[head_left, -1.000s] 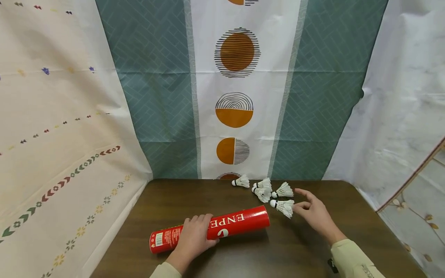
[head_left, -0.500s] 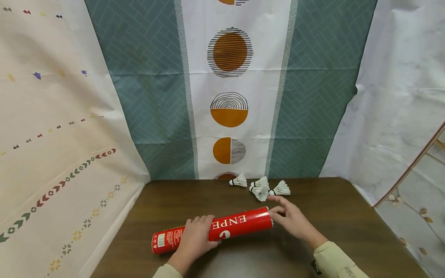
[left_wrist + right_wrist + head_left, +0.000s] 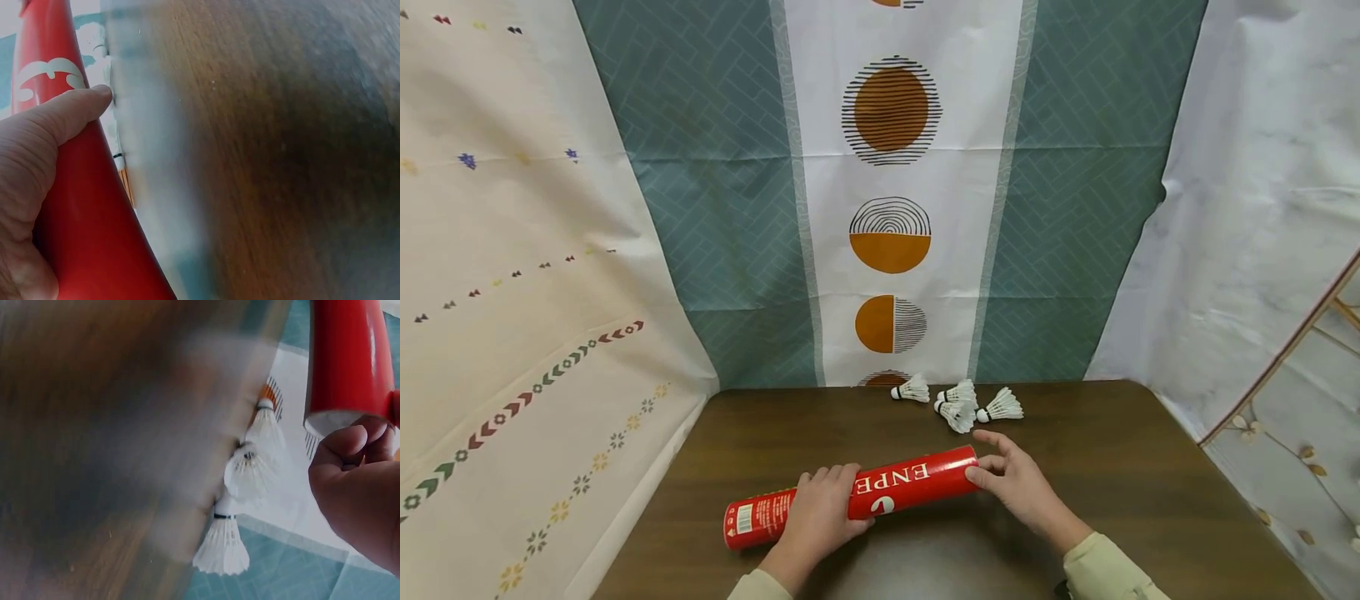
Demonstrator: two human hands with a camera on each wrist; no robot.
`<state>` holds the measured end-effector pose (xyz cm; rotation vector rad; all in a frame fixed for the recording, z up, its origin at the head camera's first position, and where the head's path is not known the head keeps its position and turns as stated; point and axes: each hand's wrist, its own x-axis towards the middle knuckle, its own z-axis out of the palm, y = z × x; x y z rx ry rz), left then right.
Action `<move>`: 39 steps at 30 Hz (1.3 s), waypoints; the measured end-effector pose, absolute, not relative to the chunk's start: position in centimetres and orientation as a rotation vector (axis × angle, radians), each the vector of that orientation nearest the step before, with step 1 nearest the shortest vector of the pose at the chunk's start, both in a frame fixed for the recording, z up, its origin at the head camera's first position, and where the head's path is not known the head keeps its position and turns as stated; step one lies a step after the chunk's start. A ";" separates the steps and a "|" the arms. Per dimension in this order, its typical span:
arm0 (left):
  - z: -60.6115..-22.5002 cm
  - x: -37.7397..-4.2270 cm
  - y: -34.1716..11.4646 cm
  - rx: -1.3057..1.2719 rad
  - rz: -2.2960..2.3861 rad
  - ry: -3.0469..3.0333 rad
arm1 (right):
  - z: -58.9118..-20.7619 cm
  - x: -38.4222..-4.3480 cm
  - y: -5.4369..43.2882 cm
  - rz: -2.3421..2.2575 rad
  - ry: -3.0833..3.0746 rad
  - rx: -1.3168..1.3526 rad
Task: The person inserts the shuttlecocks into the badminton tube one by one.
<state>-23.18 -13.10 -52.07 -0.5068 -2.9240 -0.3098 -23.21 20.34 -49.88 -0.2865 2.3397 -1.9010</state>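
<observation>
L hand: gripping red tube around its middle
R hand: fingertips at tube's mouth; can't tell if pinching
Tube: runs from past L hand to R fingertips
Shuttlecocks: 4, on table beyond R hand, 2 overlapping
Table: dk brown wood

Red tube near white shuttlecocks
</observation>
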 end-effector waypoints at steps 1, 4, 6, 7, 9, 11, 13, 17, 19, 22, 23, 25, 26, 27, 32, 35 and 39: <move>-52.1 -23.2 -13.1 -0.506 -0.311 -2.926 | -49.9 -23.2 20.3 -1.911 2.307 -0.303; -52.0 -23.2 -13.1 -0.503 -0.310 -2.935 | -50.0 -23.0 20.1 -1.930 2.236 -0.337; -52.0 -23.2 -13.1 -0.502 -0.306 -2.939 | -50.0 -23.0 20.0 -1.936 2.221 -0.339; -52.0 -23.2 -13.1 -0.502 -0.307 -2.943 | -50.0 -23.0 20.1 -1.932 2.223 -0.338; -52.1 -23.2 -13.1 -0.503 -0.309 -2.945 | -50.1 -23.0 20.2 -1.910 2.244 -0.344; -52.2 -23.2 -13.1 -0.505 -0.311 -2.941 | -50.1 -23.4 20.6 -1.852 2.310 -0.369; -52.3 -23.2 -13.1 -0.512 -0.309 -2.930 | -49.9 -23.9 21.3 -1.795 2.414 -0.386; -52.2 -23.4 -13.1 -0.523 -0.295 -2.909 | -49.3 -26.7 23.6 -1.623 2.726 -0.285; -52.2 -23.4 -13.2 -0.520 -0.295 -2.914 | -49.2 -28.5 25.1 -1.511 2.860 -0.189; -52.2 -23.4 -13.3 -0.518 -0.297 -2.924 | -49.4 -31.0 27.2 -1.374 2.953 -0.108; -52.3 -23.3 -13.3 -0.520 -0.295 -2.925 | -49.5 -31.6 27.8 -1.335 2.970 -0.105; -52.3 -23.2 -13.3 -0.521 -0.295 -2.925 | -49.7 -32.8 28.5 -1.291 2.976 -0.106; -52.4 -23.2 -13.3 -0.525 -0.290 -2.923 | -49.9 -33.3 28.7 -1.271 2.980 -0.113; -52.4 -23.1 -13.3 -0.525 -0.291 -2.921 | -50.0 -33.8 28.8 -1.249 2.982 -0.127; -52.4 -23.1 -13.2 -0.519 -0.298 -2.927 | -50.9 -35.5 28.5 -1.157 2.988 -0.171; -52.3 -23.1 -13.1 -0.513 -0.300 -2.934 | -51.3 -35.8 28.0 -1.120 3.010 -0.162; -52.1 -23.2 -13.3 -0.507 -0.291 -2.929 | -51.6 -35.7 27.3 -1.118 3.068 -0.122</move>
